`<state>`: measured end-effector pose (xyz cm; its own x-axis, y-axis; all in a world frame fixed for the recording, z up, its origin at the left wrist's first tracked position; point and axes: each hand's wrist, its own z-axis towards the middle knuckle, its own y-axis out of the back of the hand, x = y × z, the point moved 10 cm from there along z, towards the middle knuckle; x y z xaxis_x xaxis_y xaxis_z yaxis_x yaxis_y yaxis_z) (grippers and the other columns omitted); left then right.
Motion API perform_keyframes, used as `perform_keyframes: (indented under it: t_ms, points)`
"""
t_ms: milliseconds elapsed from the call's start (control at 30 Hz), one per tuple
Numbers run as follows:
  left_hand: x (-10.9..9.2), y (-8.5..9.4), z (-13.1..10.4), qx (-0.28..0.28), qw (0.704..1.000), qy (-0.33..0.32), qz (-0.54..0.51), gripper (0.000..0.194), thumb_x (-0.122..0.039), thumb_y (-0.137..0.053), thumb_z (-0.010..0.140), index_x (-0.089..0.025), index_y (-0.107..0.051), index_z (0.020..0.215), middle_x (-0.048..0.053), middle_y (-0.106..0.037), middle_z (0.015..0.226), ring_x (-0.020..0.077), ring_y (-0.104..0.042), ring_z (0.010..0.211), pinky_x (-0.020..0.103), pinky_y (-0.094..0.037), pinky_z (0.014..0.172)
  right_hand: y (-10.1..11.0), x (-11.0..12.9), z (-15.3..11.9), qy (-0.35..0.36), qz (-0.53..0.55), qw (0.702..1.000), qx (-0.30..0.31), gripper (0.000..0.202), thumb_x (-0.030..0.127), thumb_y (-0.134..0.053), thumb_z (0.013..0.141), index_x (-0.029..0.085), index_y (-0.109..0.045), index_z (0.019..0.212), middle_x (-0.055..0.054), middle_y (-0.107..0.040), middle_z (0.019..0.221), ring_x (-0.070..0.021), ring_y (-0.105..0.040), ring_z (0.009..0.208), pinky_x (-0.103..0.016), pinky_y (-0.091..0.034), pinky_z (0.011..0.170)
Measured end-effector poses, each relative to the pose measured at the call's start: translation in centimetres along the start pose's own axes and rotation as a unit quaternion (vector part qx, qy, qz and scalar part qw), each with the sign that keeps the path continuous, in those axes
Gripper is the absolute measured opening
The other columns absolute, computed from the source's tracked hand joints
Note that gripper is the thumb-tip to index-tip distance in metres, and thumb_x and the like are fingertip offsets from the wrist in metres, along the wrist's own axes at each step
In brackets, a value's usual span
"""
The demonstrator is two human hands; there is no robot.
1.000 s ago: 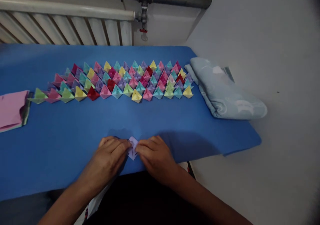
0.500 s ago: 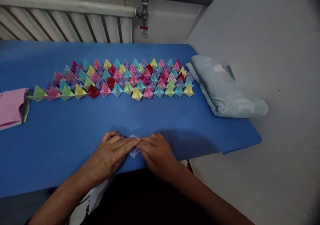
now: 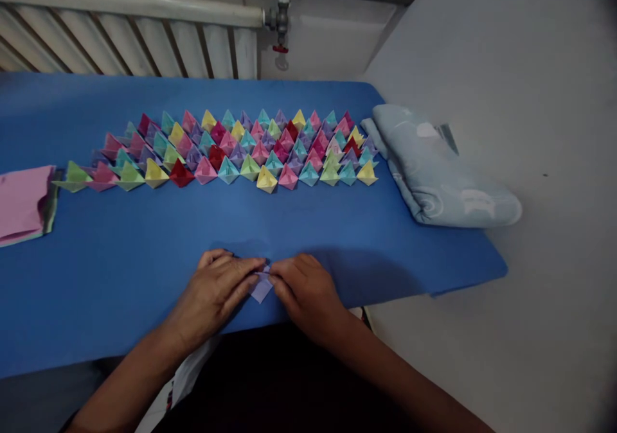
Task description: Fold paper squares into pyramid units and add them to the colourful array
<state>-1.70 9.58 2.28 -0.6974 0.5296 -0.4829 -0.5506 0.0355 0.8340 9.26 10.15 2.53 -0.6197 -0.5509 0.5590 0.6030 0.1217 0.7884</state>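
Observation:
A small purple paper (image 3: 261,290) lies near the front edge of the blue table (image 3: 144,227), between my two hands. My left hand (image 3: 212,291) holds its left side, with the fingers closed over the upper left edge. On the other side my right hand (image 3: 303,295) pinches the paper's right edge between thumb and index finger. A fold line runs across the upper part of the paper. My fingertips hide its side corners.
Several rows of small folded paper boats (image 3: 229,170) stand across the back of the table. Pink paper sheets (image 3: 24,203) lie at the left. A folded light-blue cloth (image 3: 443,176) rests at the right, by the wall. Behind is a radiator (image 3: 144,41).
My fingertips have drawn slightly apart, and more of the purple paper's lower part shows, now plain. The view has shifted a little.

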Motion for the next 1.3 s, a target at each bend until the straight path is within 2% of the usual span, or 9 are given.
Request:
perform_keyframes:
  t_ms: [300,433,733,900,1133,1300]
  points:
    - [0.5,0.0,0.1,-0.062,0.996,0.065,0.018,0.029,-0.032,-0.048,0.096,-0.023,-0.057,0.121,0.004,-0.074,0.1,0.0183,-0.066,0.084,0.039,-0.043,0.086,-0.3,-0.4,0.5,-0.021,-0.019,0.999,0.014,0.01,0.016,-0.054,0.091,0.019,-0.063,0.088,-0.002,-0.068,0.084,-0.0164,-0.058,0.08,-0.029,-0.041,0.075]
    - [0.4,0.0,0.2,-0.065,0.995,0.073,0.031,0.03,-0.031,-0.049,0.095,-0.02,-0.057,0.122,0.006,-0.073,0.097,0.0188,-0.065,0.083,0.039,-0.043,0.084,-0.5,-0.5,0.7,-0.032,-0.048,0.998,0.022,0.011,0.017,-0.054,0.091,0.019,-0.064,0.086,-0.002,-0.067,0.081,-0.0165,-0.057,0.078,-0.029,-0.04,0.073]
    - [0.7,-0.4,0.3,-0.062,0.993,0.093,0.037,0.035,-0.031,-0.048,0.095,-0.021,-0.049,0.129,0.003,-0.071,0.092,0.017,-0.064,0.079,0.037,-0.043,0.083,-0.8,-0.4,1.0,-0.038,-0.09,0.995,0.032,0.011,0.019,-0.056,0.091,0.019,-0.062,0.082,-0.002,-0.066,0.08,-0.0165,-0.057,0.076,-0.029,-0.038,0.071]
    - [0.7,-0.3,0.3,-0.076,0.991,0.089,0.06,0.04,-0.034,-0.048,0.095,-0.018,-0.045,0.132,0.005,-0.071,0.094,0.0187,-0.064,0.081,0.037,-0.044,0.081,-0.7,-0.3,1.1,-0.04,-0.101,0.993,0.035,0.013,0.019,-0.055,0.092,0.019,-0.061,0.081,-0.002,-0.065,0.078,-0.0165,-0.055,0.074,-0.029,-0.038,0.07]
    - [0.7,-0.2,0.3,-0.072,0.986,0.085,0.12,0.04,-0.039,-0.047,0.095,-0.015,-0.048,0.127,0.007,-0.068,0.091,0.0222,-0.063,0.082,0.038,-0.043,0.079,-1.1,-0.6,1.1,-0.055,-0.092,0.993,0.048,0.009,0.018,-0.058,0.09,0.019,-0.063,0.083,-0.002,-0.063,0.082,-0.0166,-0.054,0.079,-0.029,-0.039,0.073]
    - [0.7,0.5,0.0,-0.059,0.985,0.037,0.159,0.039,-0.04,-0.046,0.095,-0.014,-0.053,0.124,0.009,-0.068,0.096,0.0246,-0.062,0.087,0.039,-0.042,0.079,-1.2,-0.8,1.3,-0.07,-0.084,0.992,0.07,0.01,0.019,-0.056,0.091,0.02,-0.064,0.084,-0.002,-0.06,0.085,-0.0155,-0.053,0.08,-0.028,-0.039,0.071]
